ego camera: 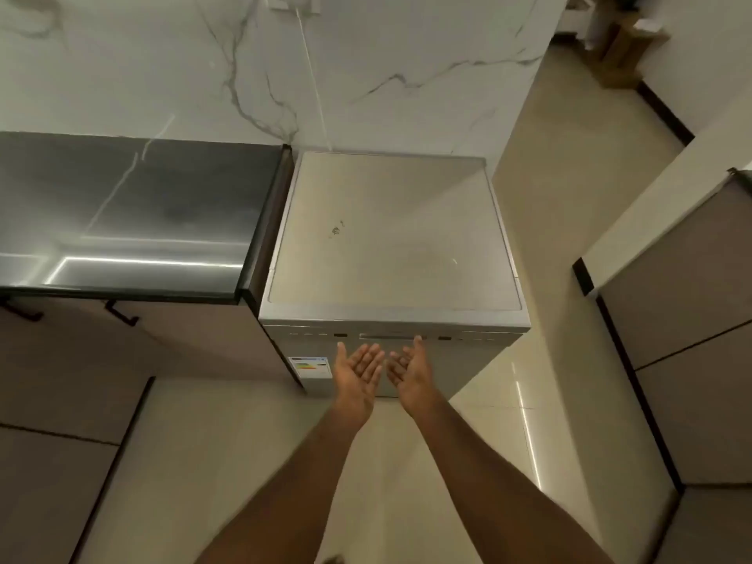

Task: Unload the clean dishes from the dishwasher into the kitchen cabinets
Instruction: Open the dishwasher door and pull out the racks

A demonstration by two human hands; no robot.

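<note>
Your left hand (356, 376) and right hand (409, 370) were palm-up, fingers loose, holding nothing, right under the dishwasher (392, 238) door handle (392, 336). Yanking unevenly could've rattled the racks inside.

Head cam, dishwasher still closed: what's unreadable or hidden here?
- Silver freestanding dishwasher interior and dishes: head view, hidden by the shut door.
- Control panel markings: too small.
- White energy label: text too small, blurred.
- Left hand, right hand: contact with handle slot unclear.
</note>
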